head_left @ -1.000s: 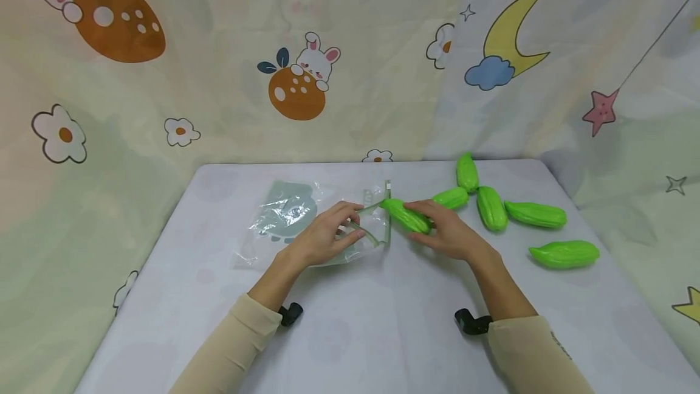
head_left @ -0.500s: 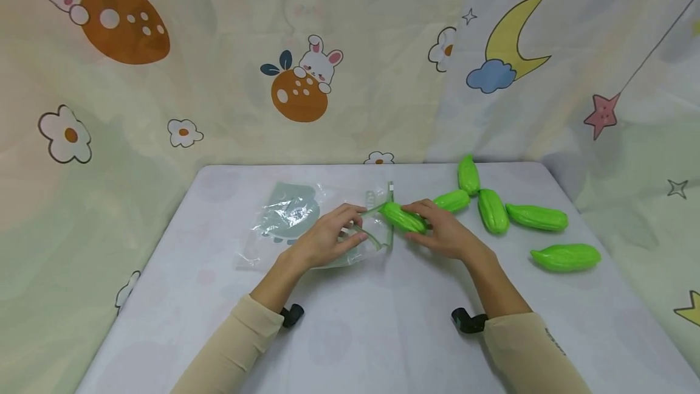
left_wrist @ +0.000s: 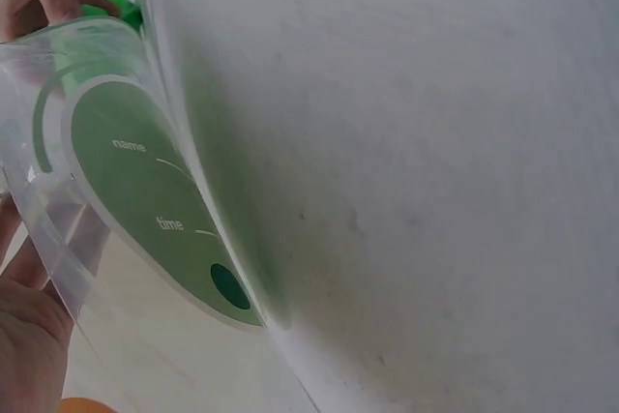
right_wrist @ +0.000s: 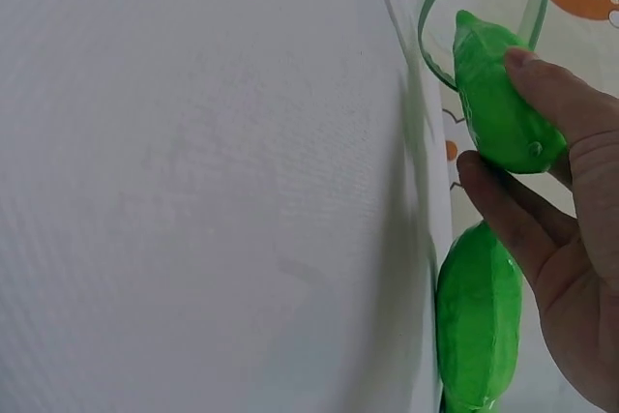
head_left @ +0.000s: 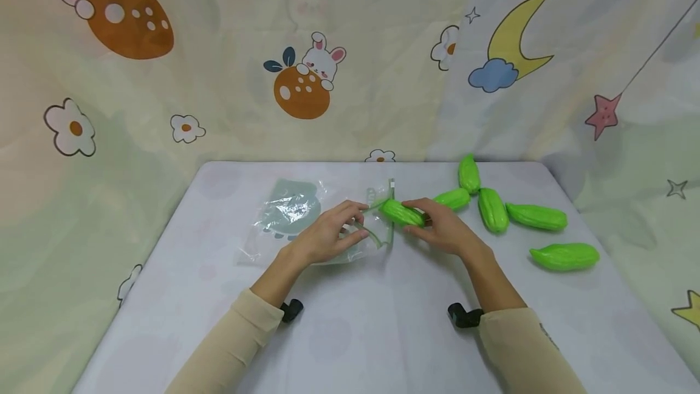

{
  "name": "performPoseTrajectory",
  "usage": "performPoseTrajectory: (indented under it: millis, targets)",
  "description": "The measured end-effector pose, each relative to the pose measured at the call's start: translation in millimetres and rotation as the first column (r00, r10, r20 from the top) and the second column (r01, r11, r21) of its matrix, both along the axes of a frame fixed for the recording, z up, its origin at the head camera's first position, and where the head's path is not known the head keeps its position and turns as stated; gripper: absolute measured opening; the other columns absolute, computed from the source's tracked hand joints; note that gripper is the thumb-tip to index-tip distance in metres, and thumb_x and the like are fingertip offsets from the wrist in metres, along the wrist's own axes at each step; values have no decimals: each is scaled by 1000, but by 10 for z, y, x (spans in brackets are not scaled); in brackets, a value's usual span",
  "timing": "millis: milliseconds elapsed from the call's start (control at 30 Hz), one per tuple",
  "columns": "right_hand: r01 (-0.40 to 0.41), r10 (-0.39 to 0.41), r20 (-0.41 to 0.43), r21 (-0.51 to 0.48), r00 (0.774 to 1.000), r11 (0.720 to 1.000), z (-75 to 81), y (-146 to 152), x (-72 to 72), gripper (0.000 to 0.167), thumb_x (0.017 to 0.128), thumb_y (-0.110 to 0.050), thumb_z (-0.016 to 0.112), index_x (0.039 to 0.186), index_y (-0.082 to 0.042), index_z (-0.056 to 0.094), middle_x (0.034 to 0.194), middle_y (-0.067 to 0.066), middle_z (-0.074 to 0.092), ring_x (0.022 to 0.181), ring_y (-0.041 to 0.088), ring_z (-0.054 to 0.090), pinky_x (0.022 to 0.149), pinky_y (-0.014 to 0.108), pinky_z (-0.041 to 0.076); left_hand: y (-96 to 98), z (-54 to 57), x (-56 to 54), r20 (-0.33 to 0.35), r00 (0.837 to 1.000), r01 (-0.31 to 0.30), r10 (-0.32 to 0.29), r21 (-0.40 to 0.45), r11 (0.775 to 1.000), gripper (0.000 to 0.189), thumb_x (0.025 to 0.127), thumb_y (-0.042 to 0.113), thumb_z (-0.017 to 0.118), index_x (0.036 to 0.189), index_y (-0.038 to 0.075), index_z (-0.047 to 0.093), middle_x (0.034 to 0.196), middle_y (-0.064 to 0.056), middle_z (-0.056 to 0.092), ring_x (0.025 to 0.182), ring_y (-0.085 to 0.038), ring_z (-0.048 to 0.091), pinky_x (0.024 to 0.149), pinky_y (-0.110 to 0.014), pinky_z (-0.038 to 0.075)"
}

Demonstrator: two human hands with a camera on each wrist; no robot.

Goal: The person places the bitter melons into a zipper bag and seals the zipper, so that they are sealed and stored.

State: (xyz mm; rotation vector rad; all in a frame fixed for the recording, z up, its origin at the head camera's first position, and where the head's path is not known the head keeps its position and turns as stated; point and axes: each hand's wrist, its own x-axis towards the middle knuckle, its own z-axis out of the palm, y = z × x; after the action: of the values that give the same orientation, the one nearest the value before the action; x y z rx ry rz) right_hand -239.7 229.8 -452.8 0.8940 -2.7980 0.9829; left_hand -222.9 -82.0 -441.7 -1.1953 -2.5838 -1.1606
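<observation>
A clear zip bag [head_left: 290, 205] with a green-grey print lies on the table, its green-edged mouth standing apart on the right. My left hand [head_left: 328, 233] holds the bag at that mouth, thumb and fingers curled and spread. Its printed label [left_wrist: 145, 181] reads "name" and "time" in the left wrist view. Between thumb and fingers, my right hand [head_left: 447, 231] grips a bright green, ridged bitter melon [head_left: 401, 213]. The melon's pointed tip is at the bag's mouth, seen also beside the green rim [right_wrist: 432, 50] in the right wrist view.
Several similar bitter melons lie to the right: one [head_left: 452, 199] just behind my right hand, one [head_left: 469, 175] at the back edge, another [head_left: 493, 210] beside them, and two [head_left: 537, 216] farther right. A patterned curtain [head_left: 383, 96] hangs behind the white table [head_left: 350, 345].
My right hand has moved slightly left with the bitter melon, bringing it a little farther into the bag's mouth. The left hand keeps its place on the bag.
</observation>
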Motion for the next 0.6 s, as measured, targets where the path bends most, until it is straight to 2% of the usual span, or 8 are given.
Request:
performPoseTrajectory:
  millis: [267, 400, 600]
  targets:
    - [-4, 4, -17, 1, 1000, 1000, -11, -28, -37, 55, 92, -21, 80, 141, -9, 60, 126, 12, 62, 111, 28, 62, 93, 49, 56, 23, 20, -2, -11, 1000, 2, -2, -8, 1000, 17, 101, 26, 68, 107, 14, 59, 143, -11, 57, 108, -21, 68, 83, -28, 63]
    - [-18, 18, -18, -6, 1000, 1000, -24, -58, -66, 57, 91, -17, 80, 143, -8, 58, 128, 15, 60, 114, 31, 61, 95, 49, 56, 35, 36, 0, -6, 1000, 1, -1, -6, 1000, 17, 101, 26, 69, 107, 14, 59, 144, -9, 58, 108, -20, 67, 83, -27, 62]
    - [-33, 33, 6, -17, 999, 999, -42, -77, -91, 58, 91, -9, 78, 144, -7, 57, 129, 16, 55, 115, 32, 59, 93, 47, 60, 60, 49, -5, 18, 1000, 14, -14, 3, 1000, 17, 101, 25, 69, 108, 13, 59, 144, -9, 57, 110, -20, 67, 85, -33, 63]
